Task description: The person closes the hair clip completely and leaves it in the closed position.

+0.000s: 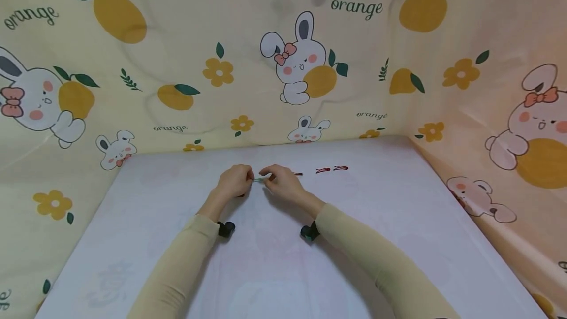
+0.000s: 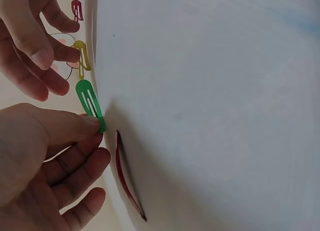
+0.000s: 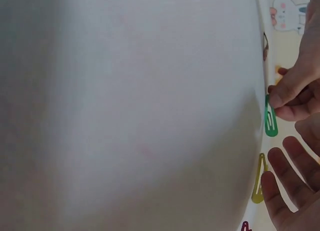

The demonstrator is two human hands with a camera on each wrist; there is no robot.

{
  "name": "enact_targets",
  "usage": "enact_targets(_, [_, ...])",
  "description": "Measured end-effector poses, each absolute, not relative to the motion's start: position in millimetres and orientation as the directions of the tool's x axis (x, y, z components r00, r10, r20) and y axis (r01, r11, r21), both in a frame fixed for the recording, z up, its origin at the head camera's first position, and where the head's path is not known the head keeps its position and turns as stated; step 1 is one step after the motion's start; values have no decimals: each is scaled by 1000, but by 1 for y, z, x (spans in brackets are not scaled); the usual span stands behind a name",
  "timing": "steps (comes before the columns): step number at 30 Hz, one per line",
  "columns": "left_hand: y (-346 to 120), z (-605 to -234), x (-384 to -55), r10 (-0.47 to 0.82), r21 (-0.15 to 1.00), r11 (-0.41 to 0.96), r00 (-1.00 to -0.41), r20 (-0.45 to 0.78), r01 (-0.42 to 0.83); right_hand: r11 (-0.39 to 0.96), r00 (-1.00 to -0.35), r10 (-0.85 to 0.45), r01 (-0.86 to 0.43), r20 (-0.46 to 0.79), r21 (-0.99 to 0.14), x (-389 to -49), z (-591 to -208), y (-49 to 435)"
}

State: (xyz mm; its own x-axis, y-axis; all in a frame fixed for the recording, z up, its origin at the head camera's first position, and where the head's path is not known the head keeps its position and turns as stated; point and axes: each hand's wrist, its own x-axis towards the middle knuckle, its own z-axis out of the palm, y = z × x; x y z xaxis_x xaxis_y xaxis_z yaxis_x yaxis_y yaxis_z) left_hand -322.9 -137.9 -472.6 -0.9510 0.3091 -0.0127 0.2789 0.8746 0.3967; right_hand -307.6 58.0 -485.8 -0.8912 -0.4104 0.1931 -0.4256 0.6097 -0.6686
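My left hand [image 1: 235,181] pinches one end of a green snap hair clip [image 2: 89,98] between thumb and fingers. Its other end points toward my right hand [image 1: 285,184], whose fingers are loosely bent with nothing gripped. Beside the right fingers is a yellow hair clip [image 3: 258,185]; whether they touch it I cannot tell. A dark red hair clip [image 2: 127,178], seen edge-on, lies on the table by the left hand. Past the yellow one, a red hair clip [image 2: 76,10] shows partly behind the right fingers in the left wrist view.
Two more red hair clips [image 1: 323,170] lie to the right of my right hand on the white table [image 1: 266,270]. Behind the table's far edge hangs a cream cloth [image 1: 212,23] printed with rabbits and oranges. Dark wrist cameras [image 1: 227,229] sit under both wrists.
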Motion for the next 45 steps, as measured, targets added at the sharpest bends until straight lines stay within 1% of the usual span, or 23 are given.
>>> enact_targets(6, [-138,-472,-323,309,403,872,-951,-16,277,637,-888,-427,-431,174,-639,-311,-486,55])
enact_targets(16, [-138,-465,-316,301,439,847,-951,71,301,656,-888,-416,-443,197,-611,-314,-486,52])
enact_targets(24, [-135,-464,-310,338,439,818,-928,158,373,624,-879,-381,-473,286,-622,-309,-483,53])
enact_targets(30, [-130,-459,-301,361,441,792,-907,218,422,592,-854,-355,-520,380,-616,-305,-481,58])
enact_targets(34, [-127,-454,-295,384,416,779,-881,277,470,556,-842,-331,-539,426,-632,-301,-478,63])
enact_targets(40, [-124,-447,-284,403,374,755,-832,382,538,464,-805,-310,-592,506,-658,-293,-475,69])
enact_targets(43, [-122,-446,-280,406,349,739,-794,452,576,441,-794,-289,-607,535,-662,-290,-474,72])
enact_targets(45, [-120,-447,-278,410,325,723,-757,508,610,423,-790,-269,-611,551,-669,-287,-473,75])
